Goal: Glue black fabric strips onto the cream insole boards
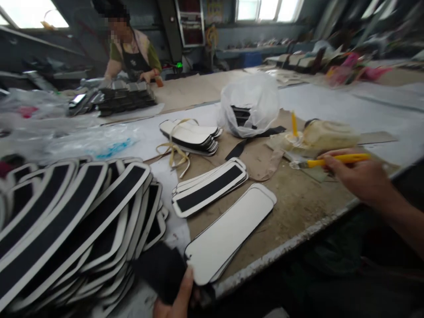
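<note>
In my right hand [367,179] is a brush with a yellow handle [351,158]. Its whitish bristle end points left, over a glue-smeared patch of the board beside a yellowed plastic bottle [331,134]. A second yellow handle [294,123] stands upright next to that bottle. At the bottom, my left hand [177,298] grips a dark, blurred black piece [162,269], its thumb close to the corner of a white elongated panel [232,229]. Part of the left hand is cut off by the frame. Beyond lie white-edged panels with a black strip [210,189].
A large heap of white-rimmed black panels [96,221] fills the left. Behind are a tied bundle of white pieces [188,132] and a plastic bag [251,104] holding black strips. A co-worker [132,53] handles dark pieces across the table. The worn table edge [281,245] runs along my side.
</note>
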`<state>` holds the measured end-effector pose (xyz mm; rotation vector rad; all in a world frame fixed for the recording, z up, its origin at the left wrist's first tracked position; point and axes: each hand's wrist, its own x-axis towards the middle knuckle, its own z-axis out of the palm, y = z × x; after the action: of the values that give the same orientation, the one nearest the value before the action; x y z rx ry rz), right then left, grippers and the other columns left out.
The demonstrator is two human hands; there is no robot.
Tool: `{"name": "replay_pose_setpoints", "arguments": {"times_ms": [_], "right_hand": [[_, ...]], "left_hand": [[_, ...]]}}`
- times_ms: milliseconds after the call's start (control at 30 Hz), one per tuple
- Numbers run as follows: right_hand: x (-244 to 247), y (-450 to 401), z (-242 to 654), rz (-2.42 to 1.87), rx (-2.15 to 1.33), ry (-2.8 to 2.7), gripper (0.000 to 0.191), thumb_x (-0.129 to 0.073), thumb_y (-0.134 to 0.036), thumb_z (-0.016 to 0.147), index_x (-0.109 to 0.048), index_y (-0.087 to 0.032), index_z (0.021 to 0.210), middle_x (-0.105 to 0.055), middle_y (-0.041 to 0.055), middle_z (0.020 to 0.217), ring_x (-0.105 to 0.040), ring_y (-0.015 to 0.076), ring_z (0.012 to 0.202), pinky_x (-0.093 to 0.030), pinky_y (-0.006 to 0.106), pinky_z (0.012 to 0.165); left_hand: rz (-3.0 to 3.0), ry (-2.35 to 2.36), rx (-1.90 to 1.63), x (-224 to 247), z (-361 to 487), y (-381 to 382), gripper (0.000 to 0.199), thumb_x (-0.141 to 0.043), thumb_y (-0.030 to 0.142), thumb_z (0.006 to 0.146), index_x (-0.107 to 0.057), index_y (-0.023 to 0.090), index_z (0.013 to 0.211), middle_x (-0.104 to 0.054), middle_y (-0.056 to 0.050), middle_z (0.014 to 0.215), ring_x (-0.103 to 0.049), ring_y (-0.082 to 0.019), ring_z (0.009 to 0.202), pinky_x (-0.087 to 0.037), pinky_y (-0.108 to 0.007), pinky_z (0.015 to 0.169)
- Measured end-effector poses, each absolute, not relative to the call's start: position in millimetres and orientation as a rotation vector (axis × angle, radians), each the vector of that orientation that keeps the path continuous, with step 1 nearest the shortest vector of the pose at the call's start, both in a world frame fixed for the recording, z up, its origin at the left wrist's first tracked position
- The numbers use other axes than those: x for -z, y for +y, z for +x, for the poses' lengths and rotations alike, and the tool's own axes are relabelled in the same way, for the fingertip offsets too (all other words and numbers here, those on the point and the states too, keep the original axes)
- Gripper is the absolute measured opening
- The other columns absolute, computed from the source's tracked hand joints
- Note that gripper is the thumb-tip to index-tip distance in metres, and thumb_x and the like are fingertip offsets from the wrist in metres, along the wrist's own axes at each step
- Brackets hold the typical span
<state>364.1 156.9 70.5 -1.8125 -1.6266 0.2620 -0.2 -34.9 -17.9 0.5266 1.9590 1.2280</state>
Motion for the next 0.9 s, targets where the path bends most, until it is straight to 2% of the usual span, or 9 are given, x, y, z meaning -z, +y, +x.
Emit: {"name": "replay_pose_setpoints", "arguments": {"times_ms": [67, 133, 233, 367, 533, 633, 767, 900], "right_hand": [[-78.4, 131.3, 334.6, -1.71, -0.502, -1.556, 0.025, -0.053, -0.053, 0.082, -0.065, -0.032, 0.085, -0.066, 0.01, 0.088, -0.063, 0.0295, 0.083, -0.047, 0.044, 0.074], [-81.7, 106.2, 296.6, -1.554, -0.909, -1.499, 0.021, -0.057, -0.053, 0.079, -0.066, -0.035, 0.085, -0.065, 0.0073, 0.079, -0.063, 0.0269, 0.074, -0.05, 0.041, 0.069], [-77.4, 76.5, 238.5, -1.351, -1.344, -1.448, 0.027, -0.063, -0.055, 0.074, -0.068, -0.029, 0.081, -0.065, 0.007, 0.085, -0.061, 0.021, 0.065, -0.054, 0.036, 0.061], [-65.6, 61.3, 190.4, -1.229, -1.558, -1.488, 0.033, -0.063, -0.052, 0.077, -0.067, -0.02, 0.086, -0.064, 0.0073, 0.086, -0.061, 0.0178, 0.068, -0.054, 0.031, 0.063], [-65.4, 60.0, 174.9, -1.278, -1.515, -1.614, 0.033, -0.063, -0.051, 0.077, -0.066, -0.019, 0.081, -0.063, 0.0053, 0.077, -0.061, 0.0174, 0.067, -0.054, 0.029, 0.062], [-68.8, 61.6, 177.5, -1.347, -1.359, -1.728, 0.032, -0.062, -0.052, 0.077, -0.065, -0.02, 0.077, -0.063, 0.0053, 0.077, -0.061, 0.0176, 0.065, -0.054, 0.029, 0.059], [-69.5, 64.7, 189.6, -1.437, -1.116, -1.852, 0.029, -0.058, -0.051, 0.08, -0.064, -0.022, 0.082, -0.062, 0.0034, 0.072, -0.06, 0.0179, 0.062, -0.053, 0.03, 0.058], [-69.4, 68.4, 203.1, -1.471, -0.926, -1.904, 0.025, -0.056, -0.048, 0.083, -0.062, -0.024, 0.083, -0.064, 0.0033, 0.077, -0.061, 0.0181, 0.063, -0.052, 0.031, 0.058]], "left_hand": [[0.413, 1.899, -1.221, 4.6, 1.5, -50.0, 0.045, -0.068, 0.057, 0.065, -0.054, 0.017, 0.05, -0.052, -0.001, 0.045, -0.047, -0.014, 0.045, -0.038, -0.027, 0.046], [0.377, 1.792, -1.232, -5.0, 3.2, -52.0, 0.042, -0.071, 0.052, 0.065, -0.053, 0.016, 0.052, -0.052, 0.0, 0.047, -0.045, -0.012, 0.048, -0.035, -0.025, 0.049], [0.407, 1.706, -1.23, -12.7, 3.3, -47.2, 0.037, -0.068, 0.048, 0.07, -0.054, 0.016, 0.057, -0.051, 0.001, 0.05, -0.043, -0.011, 0.051, -0.034, -0.025, 0.052], [0.469, 1.641, -1.214, -13.9, 0.5, -47.6, 0.035, -0.064, 0.046, 0.074, -0.054, 0.016, 0.059, -0.051, 0.001, 0.053, -0.043, -0.012, 0.053, -0.033, -0.026, 0.054], [0.487, 1.563, -1.214, -6.3, -4.1, -51.0, 0.035, -0.061, 0.047, 0.077, -0.052, 0.017, 0.062, -0.049, 0.002, 0.053, -0.042, -0.011, 0.053, -0.032, -0.025, 0.052], [0.476, 1.549, -1.217, -3.8, -4.9, -51.6, 0.037, -0.062, 0.049, 0.075, -0.052, 0.017, 0.061, -0.049, 0.002, 0.052, -0.042, -0.012, 0.052, -0.032, -0.025, 0.052], [0.472, 1.567, -1.232, -2.5, -5.1, -52.7, 0.038, -0.063, 0.051, 0.073, -0.052, 0.018, 0.059, -0.048, 0.001, 0.052, -0.041, -0.012, 0.051, -0.032, -0.026, 0.052], [0.49, 1.589, -1.217, 2.0, -6.7, -53.3, 0.04, -0.064, 0.053, 0.071, -0.054, 0.018, 0.057, -0.05, 0.0, 0.052, -0.044, -0.014, 0.052, -0.033, -0.027, 0.052]]}}
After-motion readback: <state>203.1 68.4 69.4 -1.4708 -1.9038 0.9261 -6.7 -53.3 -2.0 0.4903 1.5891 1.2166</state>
